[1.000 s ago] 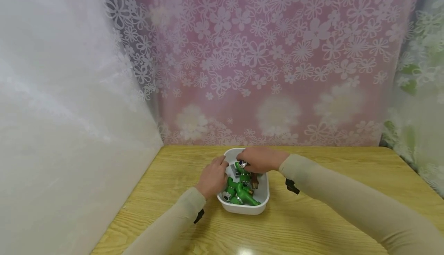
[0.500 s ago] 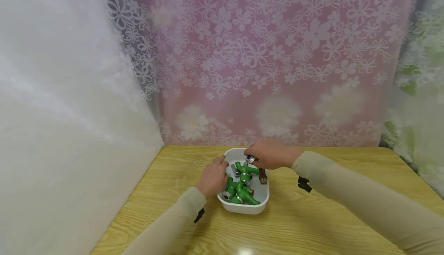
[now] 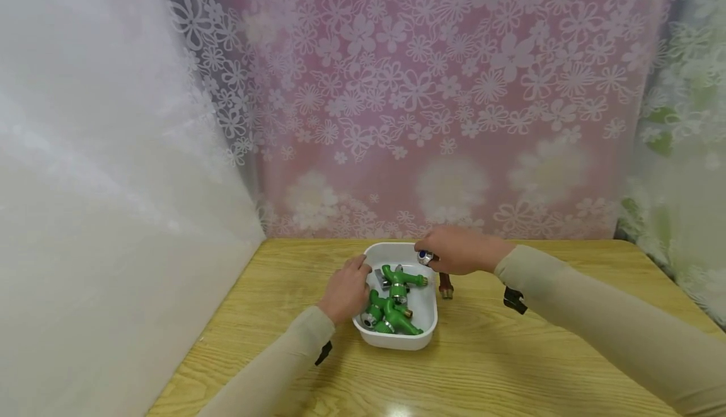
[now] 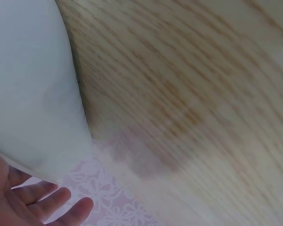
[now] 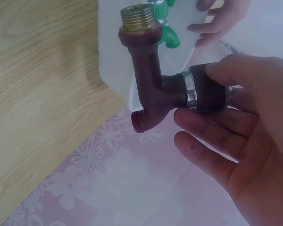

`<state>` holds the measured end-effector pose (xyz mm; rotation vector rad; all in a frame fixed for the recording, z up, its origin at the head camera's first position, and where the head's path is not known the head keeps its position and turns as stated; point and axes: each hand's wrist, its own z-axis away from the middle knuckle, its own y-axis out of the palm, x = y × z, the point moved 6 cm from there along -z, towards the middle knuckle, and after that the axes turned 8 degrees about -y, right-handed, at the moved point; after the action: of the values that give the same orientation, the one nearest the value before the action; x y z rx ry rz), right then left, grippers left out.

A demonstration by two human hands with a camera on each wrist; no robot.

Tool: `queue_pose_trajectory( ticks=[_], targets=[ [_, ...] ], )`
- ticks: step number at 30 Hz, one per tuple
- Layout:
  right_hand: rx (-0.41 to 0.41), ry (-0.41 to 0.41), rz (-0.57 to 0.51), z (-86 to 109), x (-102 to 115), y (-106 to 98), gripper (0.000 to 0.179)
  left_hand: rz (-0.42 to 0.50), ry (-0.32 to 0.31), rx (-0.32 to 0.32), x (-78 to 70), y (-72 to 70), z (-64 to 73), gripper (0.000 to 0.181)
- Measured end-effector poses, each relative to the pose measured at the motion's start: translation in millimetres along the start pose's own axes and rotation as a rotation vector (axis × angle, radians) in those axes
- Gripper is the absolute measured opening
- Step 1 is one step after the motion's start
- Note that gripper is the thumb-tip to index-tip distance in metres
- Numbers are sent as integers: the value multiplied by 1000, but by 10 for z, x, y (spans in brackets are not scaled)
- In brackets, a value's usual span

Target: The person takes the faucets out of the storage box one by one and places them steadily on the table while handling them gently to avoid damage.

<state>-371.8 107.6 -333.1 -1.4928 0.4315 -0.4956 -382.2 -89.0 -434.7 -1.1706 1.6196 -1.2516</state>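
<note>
My right hand (image 3: 465,250) holds a dark red-brown tap (image 5: 153,82) by its round ribbed knob, thumb on one side and fingers on the other. The tap's brass threaded end hangs just outside the right rim of a white plastic tub (image 3: 397,341). Over the tub's left rim rests my left hand (image 3: 345,291); in the left wrist view its fingers (image 4: 47,200) stretch past the rim, loosely straight, with the thumb hidden. Inside the tub lie green taps: one (image 3: 398,285) towards the back, others (image 3: 399,319) heaped at the front left.
A grey metallic piece (image 3: 381,276) lies partly hidden beside the rear green tap. Beneath the tub is a wood-grain table (image 3: 499,354). A pink floral curtain (image 3: 431,121) hangs behind the table, and a white sheet (image 3: 125,152) borders its left side.
My right hand has lifted the red-brown tap out of the tub and carried it right, past the rim. The rear green tap is now uncovered. My left hand has stayed on the rim.
</note>
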Motion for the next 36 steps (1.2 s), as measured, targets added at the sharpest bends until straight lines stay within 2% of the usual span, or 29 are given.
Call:
queue_pose_trajectory(
  ticks=[9, 17, 22, 29, 36],
  targets=[
    [52, 11, 44, 114, -99, 143, 24, -7, -9, 6, 8, 10, 5, 34],
    [78, 33, -31, 182, -159, 280, 24, 18, -13, -12, 9, 26, -1, 30],
    [70, 40, -27, 207, -234, 345, 23, 24, -14, -13, -1, 19, 3, 30],
    [100, 81, -39, 194, -312, 502, 23, 16, -23, -8, 13, 22, 14, 30],
    [124, 87, -67, 181, -326, 641, 15, 9, -6, -6, -17, -1, 27, 31]
  ],
)
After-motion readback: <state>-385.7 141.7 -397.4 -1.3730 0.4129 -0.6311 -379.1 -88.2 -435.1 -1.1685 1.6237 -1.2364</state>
